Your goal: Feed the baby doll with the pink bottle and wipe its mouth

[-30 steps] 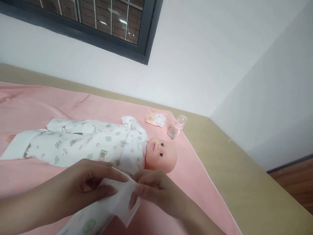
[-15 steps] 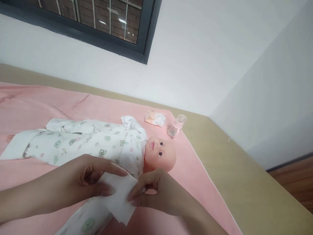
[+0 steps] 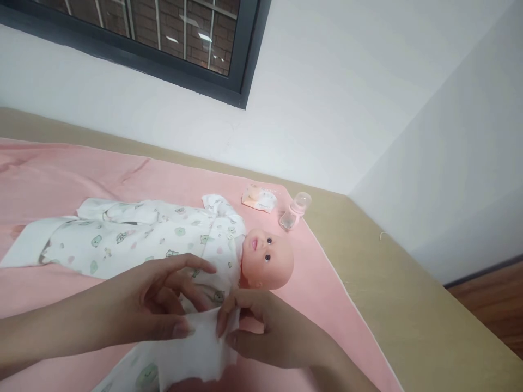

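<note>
A thin white wipe (image 3: 194, 354) hangs partly unfolded between my hands, in front of a baby doll (image 3: 269, 261). My right hand (image 3: 267, 329) pinches its upper right edge between thumb and fingers. At the upper left edge, my left hand (image 3: 163, 305) has its thumb on the wipe, with the index finger stretched out above. The doll lies on its back in a white printed outfit (image 3: 143, 234), head to the right. One of its sleeves reaches behind the wipe toward the bottom edge.
A pink sheet (image 3: 327, 310) covers much of the wooden surface (image 3: 368, 261). Beyond the doll's head lie a small soft packet (image 3: 259, 198) and a baby bottle (image 3: 295, 211). A white wall (image 3: 306, 109) and a dark-framed window (image 3: 241, 81) stand behind.
The wipe has opened out wider and hangs lower. My left fingers have spread, and its index finger has lifted off the wipe. My right hand still pinches it.
</note>
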### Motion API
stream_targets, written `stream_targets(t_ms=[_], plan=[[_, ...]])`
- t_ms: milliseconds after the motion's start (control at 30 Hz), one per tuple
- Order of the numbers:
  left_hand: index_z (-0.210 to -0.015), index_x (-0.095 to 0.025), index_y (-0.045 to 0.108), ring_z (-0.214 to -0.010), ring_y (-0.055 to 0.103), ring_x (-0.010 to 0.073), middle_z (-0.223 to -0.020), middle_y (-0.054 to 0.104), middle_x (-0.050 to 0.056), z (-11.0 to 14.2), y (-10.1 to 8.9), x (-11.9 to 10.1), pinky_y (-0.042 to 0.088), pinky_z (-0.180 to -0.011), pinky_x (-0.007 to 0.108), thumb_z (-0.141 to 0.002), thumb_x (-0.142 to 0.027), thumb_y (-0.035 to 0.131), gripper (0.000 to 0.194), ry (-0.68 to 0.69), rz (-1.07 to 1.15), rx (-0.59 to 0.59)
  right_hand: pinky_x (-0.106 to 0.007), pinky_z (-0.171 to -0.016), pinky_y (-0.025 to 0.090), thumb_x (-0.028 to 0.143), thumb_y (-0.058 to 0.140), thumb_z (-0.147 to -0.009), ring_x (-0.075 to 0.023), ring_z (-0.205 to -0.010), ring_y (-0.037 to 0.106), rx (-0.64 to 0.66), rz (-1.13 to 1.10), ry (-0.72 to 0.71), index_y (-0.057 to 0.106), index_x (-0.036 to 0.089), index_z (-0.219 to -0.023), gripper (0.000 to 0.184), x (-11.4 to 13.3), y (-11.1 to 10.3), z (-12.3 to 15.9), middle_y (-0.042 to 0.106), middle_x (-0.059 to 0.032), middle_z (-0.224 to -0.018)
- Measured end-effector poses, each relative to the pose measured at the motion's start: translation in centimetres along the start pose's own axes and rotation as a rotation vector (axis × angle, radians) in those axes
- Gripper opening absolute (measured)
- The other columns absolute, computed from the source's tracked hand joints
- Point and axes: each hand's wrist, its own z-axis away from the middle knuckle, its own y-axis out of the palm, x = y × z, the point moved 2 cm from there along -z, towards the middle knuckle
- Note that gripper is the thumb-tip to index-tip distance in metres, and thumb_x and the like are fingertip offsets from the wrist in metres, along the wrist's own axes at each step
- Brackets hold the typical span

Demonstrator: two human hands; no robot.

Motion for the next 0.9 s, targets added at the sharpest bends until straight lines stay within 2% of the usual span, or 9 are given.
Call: stream_targets(t_ms=[67,167,267,367,533,700,833,900], plan=[[-0.116,-0.022,0.052,-0.067,0.059,0.015,-0.094,0.068,0.004,-0.3,0.1,0.4,0.042,-0.059,0.025,-0.073,-0.041,0.069,0.05,-0.02,0.023,0.047,-0.018,-0.058,0.038,0.005,0.051,-0.068,-0.0069,-0.066,0.051,0.005,0.008,0.001,0.065,0.02,-0.083,0.025,0.0,0.2,0.0,0.058,0.0027,-0.077],[-0.11,-0.021,0.056,-0.062,0.053,0.0125,-0.084,0.065,0.001,-0.3,0.3,0.5,0.034,-0.054,0.022,-0.073,-0.036,0.069,0.042,-0.053,-0.051,0.063,-0.018,-0.056,0.034,0.006,0.053,-0.069,-0.0064,-0.064,0.045,-0.008,0.009,-0.029,0.065,0.022,-0.088,0.028,-0.4,0.2,0.0,0.053,0.0035,-0.074],[-0.11,-0.022,0.058,-0.065,0.049,0.0137,-0.072,0.056,-0.003,-0.1,0.3,0.2,0.033,-0.056,0.022,-0.072,-0.029,0.067,0.039,-0.083,-0.168,0.029,-0.02,-0.061,0.037,0.018,0.06,-0.076,-0.0077,-0.069,0.046,-0.05,-0.047,-0.066,0.063,0.025,-0.101,0.026,-0.7,0.0,0.0,0.053,0.0025,-0.08],[-0.111,-0.022,0.058,-0.062,0.043,0.0123,-0.068,0.05,-0.004,0.1,0.3,-0.2,0.031,-0.054,0.022,-0.072,-0.026,0.065,0.039,-0.102,-0.202,0.048,-0.021,-0.063,0.037,0.031,0.06,-0.083,-0.0077,-0.071,0.048,-0.146,-0.131,-0.112,0.061,0.025,-0.105,0.022,-0.9,-0.2,-0.1,0.054,0.0018,-0.083],[-0.105,-0.022,0.062,-0.06,0.042,0.0121,-0.067,0.049,-0.004,0.1,0.6,-0.7,0.029,-0.053,0.023,-0.07,-0.026,0.065,0.035,-0.101,-0.191,0.025,-0.022,-0.064,0.038,0.032,0.051,-0.09,-0.0085,-0.073,0.051,-0.287,-0.155,-0.119,0.058,0.026,-0.107,0.019,-1.1,0.2,-0.4,0.057,0.0016,-0.082],[-0.104,-0.021,0.061,-0.06,0.042,0.0118,-0.066,0.049,-0.004,0.2,0.8,-0.8,0.03,-0.055,0.023,-0.07,-0.026,0.063,0.034,-0.1,-0.211,-0.006,-0.022,-0.067,0.04,0.03,0.067,-0.079,-0.009,-0.076,0.052,-0.295,-0.164,-0.084,0.057,0.026,-0.108,0.032,-0.9,0.9,-0.6,0.059,0.0014,-0.089],[-0.108,-0.021,0.06,-0.06,0.044,0.012,-0.066,0.051,-0.004,0.1,0.8,-0.7,0.032,-0.055,0.023,-0.071,-0.028,0.061,0.037,-0.098,-0.269,-0.011,-0.022,-0.065,0.039,0.027,0.057,-0.085,-0.0084,-0.072,0.051,-0.412,-0.149,-0.107,0.059,0.023,-0.098,0.014,-0.7,0.9,-0.6,0.058,0.0017,-0.08],[-0.108,-0.021,0.06,-0.062,0.046,0.0128,-0.066,0.051,-0.004,0.1,0.8,-0.7,0.033,-0.056,0.023,-0.071,-0.029,0.06,0.038,-0.099,-0.278,-0.007,-0.022,-0.064,0.04,0.027,0.053,-0.087,-0.009,-0.073,0.053,-0.448,-0.133,-0.136,0.058,0.023,-0.098,0.012,-0.8,1.0,-0.6,0.059,0.0014,-0.079]])
